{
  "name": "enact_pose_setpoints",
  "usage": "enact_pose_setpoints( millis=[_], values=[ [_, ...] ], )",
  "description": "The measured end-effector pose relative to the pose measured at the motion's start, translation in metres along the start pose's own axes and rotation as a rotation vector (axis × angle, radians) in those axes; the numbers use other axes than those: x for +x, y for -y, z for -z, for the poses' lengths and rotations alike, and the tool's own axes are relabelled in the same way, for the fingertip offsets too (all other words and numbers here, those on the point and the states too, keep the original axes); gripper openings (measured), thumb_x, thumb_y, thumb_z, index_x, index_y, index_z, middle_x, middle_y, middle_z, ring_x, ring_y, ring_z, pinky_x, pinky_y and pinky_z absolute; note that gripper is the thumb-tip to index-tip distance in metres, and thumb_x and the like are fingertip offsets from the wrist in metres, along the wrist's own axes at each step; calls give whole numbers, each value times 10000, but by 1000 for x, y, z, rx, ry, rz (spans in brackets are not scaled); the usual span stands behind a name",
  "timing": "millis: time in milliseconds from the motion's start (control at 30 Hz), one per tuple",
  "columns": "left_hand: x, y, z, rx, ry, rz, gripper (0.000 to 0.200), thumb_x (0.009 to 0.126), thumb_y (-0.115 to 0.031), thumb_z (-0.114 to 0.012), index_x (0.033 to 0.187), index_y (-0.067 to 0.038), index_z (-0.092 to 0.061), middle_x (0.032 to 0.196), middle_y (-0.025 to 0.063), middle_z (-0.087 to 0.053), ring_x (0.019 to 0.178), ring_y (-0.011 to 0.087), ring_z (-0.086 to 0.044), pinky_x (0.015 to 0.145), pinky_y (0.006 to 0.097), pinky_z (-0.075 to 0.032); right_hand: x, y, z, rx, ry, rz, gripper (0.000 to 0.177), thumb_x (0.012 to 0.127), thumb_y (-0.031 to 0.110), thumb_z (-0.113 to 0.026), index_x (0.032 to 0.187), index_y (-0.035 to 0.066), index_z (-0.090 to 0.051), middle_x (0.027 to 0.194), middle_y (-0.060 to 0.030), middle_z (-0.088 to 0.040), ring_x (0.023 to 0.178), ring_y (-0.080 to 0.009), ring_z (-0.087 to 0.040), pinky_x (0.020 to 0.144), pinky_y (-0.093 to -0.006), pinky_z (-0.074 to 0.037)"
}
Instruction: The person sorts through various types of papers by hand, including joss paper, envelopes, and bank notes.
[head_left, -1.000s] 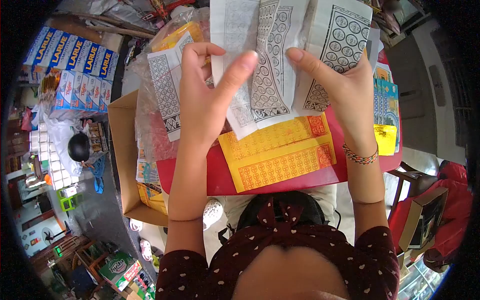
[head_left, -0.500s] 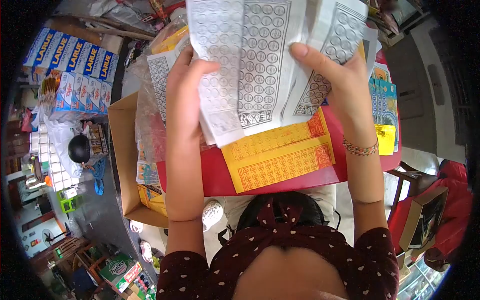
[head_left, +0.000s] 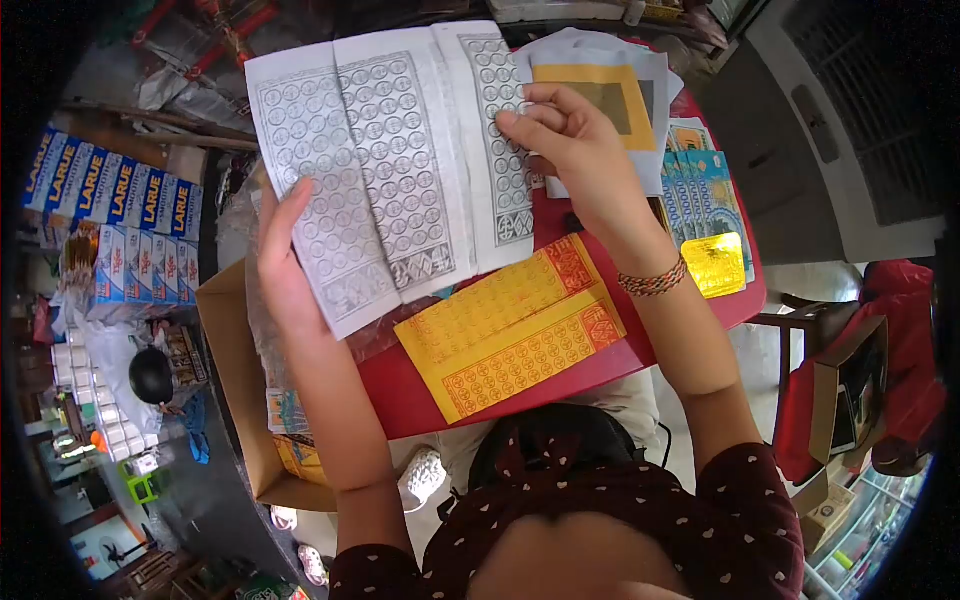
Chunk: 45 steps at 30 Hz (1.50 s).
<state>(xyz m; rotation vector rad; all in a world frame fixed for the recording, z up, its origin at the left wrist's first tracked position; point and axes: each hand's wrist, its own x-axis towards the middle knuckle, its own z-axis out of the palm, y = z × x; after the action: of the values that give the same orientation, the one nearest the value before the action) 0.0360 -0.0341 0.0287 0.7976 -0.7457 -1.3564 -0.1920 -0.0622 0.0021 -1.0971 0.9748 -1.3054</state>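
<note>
White paper sheets (head_left: 395, 190) printed with rows of dark round stamps are held up over the table, with fold lines running down them. My left hand (head_left: 290, 265) grips their left edge, thumb on the printed face and fingers behind. At the right edge, my right hand (head_left: 570, 140) pinches the paper between thumb and curled fingers. Below the sheets, a yellow paper (head_left: 500, 335) with red round stamps lies folded on the red table (head_left: 400, 400). A shiny gold square (head_left: 715, 265) rests on blue printed notes (head_left: 705, 195) beside my right forearm.
White sheets with gold and grey centres (head_left: 590, 60) are stacked at the table's far side. A cardboard box (head_left: 228, 350) with papers inside stands left of the table. Beer cartons (head_left: 120, 190) are stacked further left. A chair (head_left: 785, 320) stands at the right.
The white sheets now spread flatter and their stamped rows face me more fully. My right hand has shifted from the paper's face to its right edge. The camera view has also shifted.
</note>
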Motion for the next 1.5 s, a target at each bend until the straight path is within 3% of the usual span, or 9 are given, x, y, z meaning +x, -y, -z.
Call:
enact_pose_setpoints(
  millis=[200,400,600,800,900,1067,1167,1233,1500],
  values=[
    [-2,5,14,-314,263,213,404,927,-156,-473,1288,25,-466,1222,154,-579,1103,266,-581,953,391,-448,3,-1,1,97,-48,-11,291,873,134,-652,1100,6,-523,873,-42,-679,636,-22,-558,521,-156,-401],
    [0,8,14,-224,176,195,415,957,-201,-441,1288,48,-459,1239,190,-564,1116,289,-571,972,403,-437,8,-5,9,107,-97,24,248,885,134,-642,1072,10,-537,815,-19,-671,672,-31,-587,590,-170,-439],
    [-2,10,16,-267,186,198,428,967,-214,-425,1305,47,-440,1241,193,-563,1114,285,-575,966,405,-444,-2,0,-5,-107,-92,160,615,813,254,-737,1268,-4,-413,1191,-162,-544,1011,-178,-574,818,-274,-476],
    [-8,18,5,-291,318,184,428,957,-139,-442,1345,32,-383,1273,167,-533,1142,260,-559,965,388,-454,-17,-6,-24,-704,20,693,966,683,364,-826,1388,17,-264,1388,-245,-324,1371,-346,-248,1078,-446,-293],
    [-11,22,-1,-162,296,112,431,956,-138,-448,1347,32,-384,1273,161,-531,1149,259,-549,975,390,-443,-23,-10,-35,-248,250,510,839,770,215,-756,1407,42,-238,1423,-230,-307,1334,-368,-340,1083,-416,-311],
    [-6,19,10,-390,388,153,429,954,-142,-431,1346,28,-389,1302,177,-512,1188,288,-522,999,412,-427,-22,12,-17,-207,241,335,540,890,92,-519,1408,35,-374,1249,-164,-545,1238,-197,-476,1041,-350,-367],
    [-1,12,18,-561,431,190,433,958,-167,-421,1346,23,-393,1305,176,-514,1195,302,-517,1010,434,-415,-15,35,-1,6,61,222,451,883,107,-494,1316,-20,-493,1226,-121,-592,1124,-173,-555,944,-309,-448],
    [5,6,32,-501,375,160,434,961,-186,-417,1343,19,-402,1300,173,-520,1192,304,-518,1013,441,-408,-8,36,15,359,-355,23,338,857,68,-526,1175,-33,-582,1112,-107,-627,1044,-197,-595,906,-312,-475],
    [16,-2,44,-388,76,9,445,968,-270,-425,1308,16,-458,1263,163,-553,1146,294,-547,976,450,-429,-2,55,68,378,-592,588,295,922,115,-436,1114,-61,-574,1122,-144,-610,1019,-243,-614,853,-377,-523]
  ],
)
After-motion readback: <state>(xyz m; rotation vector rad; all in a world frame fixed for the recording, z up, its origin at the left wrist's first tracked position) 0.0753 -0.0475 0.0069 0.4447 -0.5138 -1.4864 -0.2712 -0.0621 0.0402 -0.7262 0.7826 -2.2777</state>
